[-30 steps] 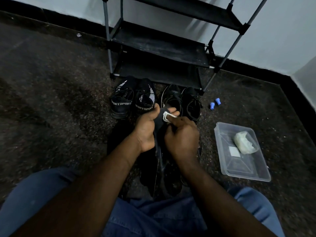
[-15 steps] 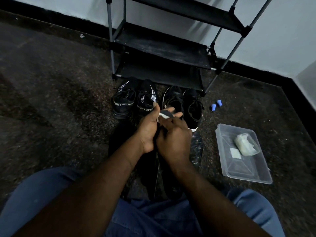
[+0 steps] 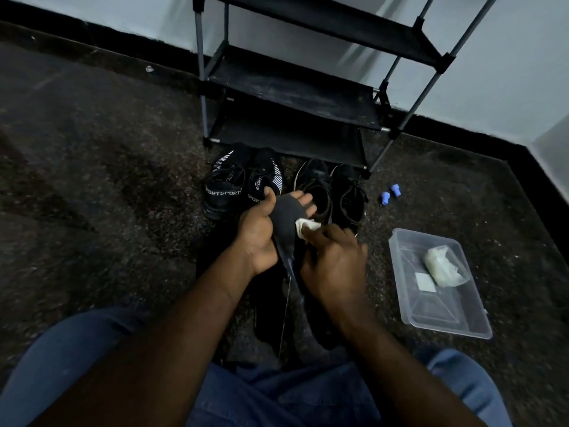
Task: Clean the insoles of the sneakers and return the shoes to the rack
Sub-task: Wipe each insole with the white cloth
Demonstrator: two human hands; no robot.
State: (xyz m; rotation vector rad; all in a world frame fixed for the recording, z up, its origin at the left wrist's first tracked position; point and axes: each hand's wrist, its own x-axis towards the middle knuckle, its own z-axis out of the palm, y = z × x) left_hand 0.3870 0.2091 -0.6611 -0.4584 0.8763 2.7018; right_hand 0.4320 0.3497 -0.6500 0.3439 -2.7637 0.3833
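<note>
- left hand [image 3: 261,235]: grips a dark insole [image 3: 284,217] upright in front of the person, with the thumb over one edge and the fingers spread flat behind the toe end.
- right hand [image 3: 334,266]: its fingertips pinch a small white wipe [image 3: 306,225] and press it on the insole's right edge, just below the left fingers.
- risk a: the insole is thin and held only near its top, and its lower end hangs free above the floor [image 3: 92,180]. firm rubbing could bend it or twist it out of the grip onto the gritty surface, soiling it again.
- risk b: the wipe is a small wad, so a hard stroke could pull it from the pinch.
- sport sneakers [image 3: 224,192] and plain black pair [image 3: 332,192]: both stand on the floor just in front of the rack [image 3: 292,97]. no shoe is on a shelf, so the return is not yet done.
- clear plastic tray [image 3: 412,315]: sits on the floor to the person's right, apart from the shoes. it holds a whitish wrapped wad [image 3: 441,266] and a small white square [image 3: 425,282] beside it.
- blue caps [image 3: 389,194]: two lie loose between the tray and the rack.
</note>
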